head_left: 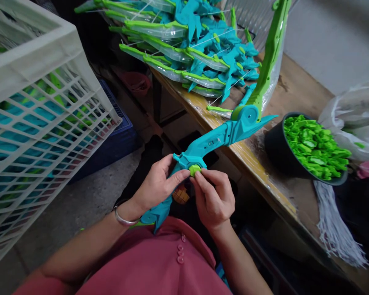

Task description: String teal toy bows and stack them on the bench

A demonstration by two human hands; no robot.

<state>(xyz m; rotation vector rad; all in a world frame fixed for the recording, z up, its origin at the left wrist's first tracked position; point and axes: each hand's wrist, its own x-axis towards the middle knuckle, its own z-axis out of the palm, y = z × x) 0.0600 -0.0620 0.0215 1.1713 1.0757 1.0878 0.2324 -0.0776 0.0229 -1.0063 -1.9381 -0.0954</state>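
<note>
A toy bow in blue plastic, with a light green limb at its upper end, slants across my lap toward the table. My left hand grips it near the middle, thumb lying along the front. Between the thumb and fingers of my right hand is a small green plastic piece, pressed against the centre of the bow. The left thumb tip reaches the edge of that piece. The bow's lower end lies against my red shirt, partly behind my left wrist.
Finished-looking bows with strings are piled on the wooden table. A dark bucket of small green pieces stands at right, beside a clear plastic bag and a bundle of white strings. At left is a white crate of blue and green parts.
</note>
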